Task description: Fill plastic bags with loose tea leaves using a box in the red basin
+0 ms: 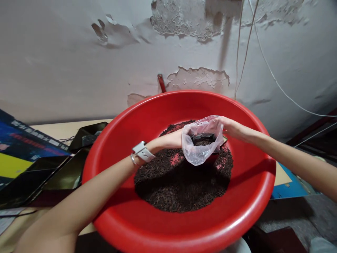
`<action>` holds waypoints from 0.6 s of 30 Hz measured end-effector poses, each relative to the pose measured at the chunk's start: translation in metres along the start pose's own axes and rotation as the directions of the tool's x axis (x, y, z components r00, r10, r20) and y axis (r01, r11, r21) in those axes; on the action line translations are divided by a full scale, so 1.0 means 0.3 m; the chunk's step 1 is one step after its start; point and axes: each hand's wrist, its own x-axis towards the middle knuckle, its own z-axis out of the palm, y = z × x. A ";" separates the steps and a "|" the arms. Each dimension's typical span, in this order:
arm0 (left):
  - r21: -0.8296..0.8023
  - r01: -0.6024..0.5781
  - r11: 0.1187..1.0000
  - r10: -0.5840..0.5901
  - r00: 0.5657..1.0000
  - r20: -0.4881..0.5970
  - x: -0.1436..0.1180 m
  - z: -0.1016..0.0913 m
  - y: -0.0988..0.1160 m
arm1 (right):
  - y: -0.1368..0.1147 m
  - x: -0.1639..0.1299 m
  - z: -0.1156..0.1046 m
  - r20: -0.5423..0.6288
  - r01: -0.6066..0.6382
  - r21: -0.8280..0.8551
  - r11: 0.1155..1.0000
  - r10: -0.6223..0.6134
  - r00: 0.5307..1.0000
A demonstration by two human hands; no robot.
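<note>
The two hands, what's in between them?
A see-through bag, dark bits showing inside its open top, is between the left hand and right hand in the head view.

Red basin (244, 189): held loose dark flakes (168, 196) across its bottom.
Plastic bag (193, 153): gaped open over the basin, dark flakes showing inside.
Left hand (173, 139): met the bag's left side, fingers hidden.
Right hand (228, 126): gripped the bag's right edge.
Wall (79, 59): stood behind, its paint peeling in patches.

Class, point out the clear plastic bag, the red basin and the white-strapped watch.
Clear plastic bag (195, 153), head view: its front wall.
Red basin (245, 155), head view: bare inner wall.
White-strapped watch (144, 152), head view: its strap.
</note>
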 end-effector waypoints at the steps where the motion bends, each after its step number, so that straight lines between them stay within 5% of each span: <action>1: -0.012 -0.003 1.000 0.004 0.998 0.068 -0.017 -0.026 0.022 | -0.009 0.005 -0.004 -0.068 -0.034 0.000 0.999 0.033 0.997; 3: 0.017 0.062 0.998 -0.064 0.978 0.199 -0.052 -0.082 0.071 | -0.023 0.022 -0.014 -0.193 -0.088 -0.025 0.996 0.082 0.978; 4: 0.053 0.121 0.991 -0.128 0.976 0.179 -0.065 -0.106 0.094 | -0.029 0.033 -0.021 -0.236 -0.106 -0.058 0.993 0.089 0.968; 10: 0.380 0.435 0.816 -0.374 0.899 -0.227 -0.057 -0.147 0.146 | -0.070 0.086 -0.067 -0.288 -0.081 -0.399 0.913 -0.041 0.957; 15: 0.472 0.515 0.715 -0.269 0.827 -0.494 -0.056 -0.172 0.184 | -0.124 0.070 -0.092 -0.311 -0.012 -0.557 0.831 -0.195 0.930; 18: 0.410 0.558 0.721 -0.299 0.785 -0.542 -0.079 -0.185 0.211 | -0.157 0.023 -0.093 -0.293 0.012 -0.587 0.810 -0.227 0.929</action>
